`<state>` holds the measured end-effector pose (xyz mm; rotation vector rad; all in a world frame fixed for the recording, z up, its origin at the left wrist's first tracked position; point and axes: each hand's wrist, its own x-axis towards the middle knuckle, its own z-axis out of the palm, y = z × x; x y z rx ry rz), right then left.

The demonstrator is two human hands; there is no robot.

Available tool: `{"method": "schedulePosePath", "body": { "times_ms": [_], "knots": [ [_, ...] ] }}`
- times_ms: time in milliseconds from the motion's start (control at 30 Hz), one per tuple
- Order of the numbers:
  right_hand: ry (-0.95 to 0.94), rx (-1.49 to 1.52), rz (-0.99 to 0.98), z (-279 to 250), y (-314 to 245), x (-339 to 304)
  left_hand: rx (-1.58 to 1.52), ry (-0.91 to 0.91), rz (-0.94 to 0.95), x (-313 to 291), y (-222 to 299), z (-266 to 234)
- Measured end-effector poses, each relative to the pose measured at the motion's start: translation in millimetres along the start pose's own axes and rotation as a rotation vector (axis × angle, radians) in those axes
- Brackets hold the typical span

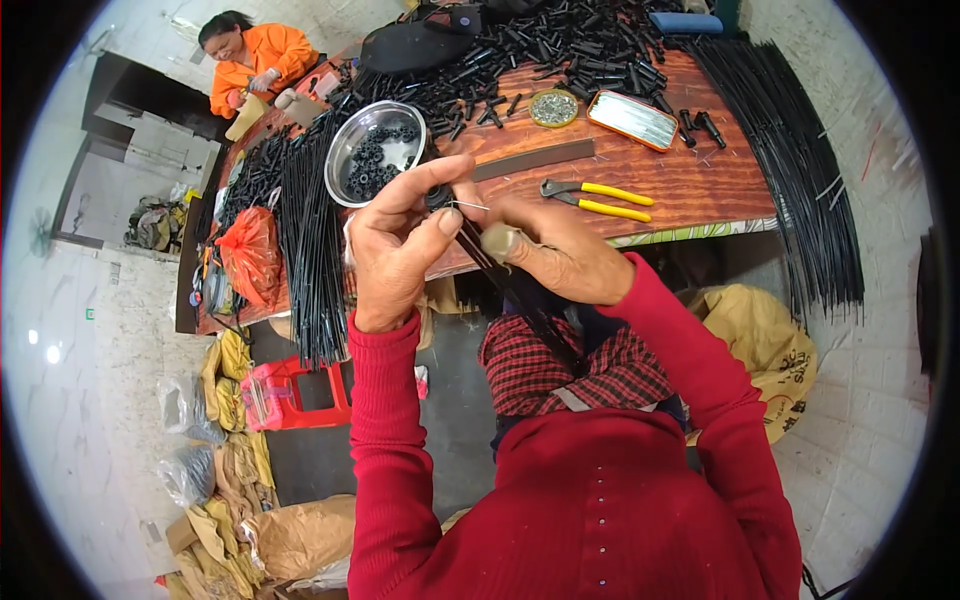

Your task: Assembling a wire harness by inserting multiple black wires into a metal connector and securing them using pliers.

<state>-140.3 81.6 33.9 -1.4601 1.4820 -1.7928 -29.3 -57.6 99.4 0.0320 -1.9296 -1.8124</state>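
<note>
Near the table's front edge, my left hand (pixel 395 250) pinches a small black fitting (pixel 438 197) between thumb and fingers. A thin silvery pin (pixel 468 205) sticks out sideways from it. Several slim black rods (pixel 530 315) run from the fitting down toward my lap. My right hand (pixel 565 260) is closed beside them, its thumb wearing a greyish cover (pixel 500 243) and pressing near the rods. What lies under its fingers is hidden. Beyond my left hand stands a steel bowl (pixel 335 150) holding small black ring-like parts (pixel 375 165).
Yellow-handled pliers (pixel 610 200), a flat bar (pixel 535 158), a tin of silvery pins (pixel 632 120) and a round dish (pixel 553 108) lie on the table. Black tubular parts (pixel 500 60) pile up behind. Rod bundles (pixel 310 240) hang over the edges. A person in orange (pixel 265 55) works far left.
</note>
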Motion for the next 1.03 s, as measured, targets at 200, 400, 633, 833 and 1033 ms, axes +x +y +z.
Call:
{"method": "schedulePosePath", "body": {
  "times_ms": [200, 400, 633, 833, 1033],
  "knots": [
    [-0.065, 0.748, 0.388, 43.2, 5.9, -32.4, -0.163, -0.161, 0.093, 9.7, -13.6, -3.3],
    [0.005, 0.684, 0.35, 57.4, -7.2, -35.8, -0.328, -0.221, 0.167, 4.1, -11.7, -4.3],
    [0.061, 0.741, 0.446, 38.3, 37.2, -31.5, -0.271, -0.108, -0.026, 16.7, -40.9, 15.2],
    [0.068, 0.737, 0.416, 32.3, 37.9, -21.1, -0.469, -0.114, 0.008, 22.5, -48.2, 26.4],
    [0.038, 0.312, 0.289, 9.4, 33.3, -29.6, -0.57, -0.135, 0.006, 20.4, -52.3, 36.0]
  ]
}}
